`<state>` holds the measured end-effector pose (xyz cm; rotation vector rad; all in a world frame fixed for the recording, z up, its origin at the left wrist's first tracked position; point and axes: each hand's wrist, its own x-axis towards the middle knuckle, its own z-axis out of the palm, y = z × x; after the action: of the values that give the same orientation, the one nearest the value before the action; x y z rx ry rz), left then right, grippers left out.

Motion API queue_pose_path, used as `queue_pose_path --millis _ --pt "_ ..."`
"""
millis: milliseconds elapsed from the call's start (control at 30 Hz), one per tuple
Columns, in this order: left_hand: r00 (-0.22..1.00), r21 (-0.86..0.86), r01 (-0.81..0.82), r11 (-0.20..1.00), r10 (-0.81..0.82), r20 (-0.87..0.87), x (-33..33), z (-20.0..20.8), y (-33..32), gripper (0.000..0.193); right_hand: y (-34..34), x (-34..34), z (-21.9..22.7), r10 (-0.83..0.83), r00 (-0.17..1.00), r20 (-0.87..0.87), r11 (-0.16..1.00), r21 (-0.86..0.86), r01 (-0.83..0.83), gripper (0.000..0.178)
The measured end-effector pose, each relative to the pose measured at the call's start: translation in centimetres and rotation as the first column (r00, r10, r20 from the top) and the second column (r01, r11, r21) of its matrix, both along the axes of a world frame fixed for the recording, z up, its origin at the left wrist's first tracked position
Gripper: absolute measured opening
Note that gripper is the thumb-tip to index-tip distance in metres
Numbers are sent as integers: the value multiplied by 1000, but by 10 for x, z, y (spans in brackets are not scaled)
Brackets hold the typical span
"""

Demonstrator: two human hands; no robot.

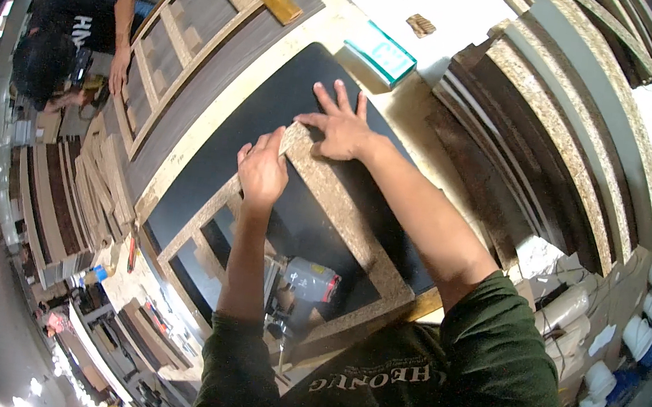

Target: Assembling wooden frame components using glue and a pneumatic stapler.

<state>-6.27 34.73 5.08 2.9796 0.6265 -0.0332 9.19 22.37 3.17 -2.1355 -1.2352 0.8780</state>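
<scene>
Here, both hands (262, 172) (345, 134) touch the chipboard frame (339, 207), left curved, right splayed.

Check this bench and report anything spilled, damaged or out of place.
Nothing looks spilled or plainly damaged. One mild oddity: what looks like a grey nail gun sits over the opening of the particleboard frame, not off to one side, while the left hand and right hand are at its far corner.

A teal box (380, 53) lies near stacked boards (560, 123), with white buckets (639, 337) at far right.
</scene>
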Motion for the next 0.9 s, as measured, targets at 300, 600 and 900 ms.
queue_pose_path --millis 300,600,900 --pt "785 -650 -423 631 613 85 -218 27 -139 41 -4 6 0 -3 1000 17 1000 -16 3 71" --pt "858 -324 -478 816 512 23 -197 14 -182 69 -3 5 -8 -5 997 77 999 -49 9 74" --pt "866 -643 -458 614 472 -166 -174 125 -50 40 -4 6 -4 -18 999 43 999 -34 20 72"
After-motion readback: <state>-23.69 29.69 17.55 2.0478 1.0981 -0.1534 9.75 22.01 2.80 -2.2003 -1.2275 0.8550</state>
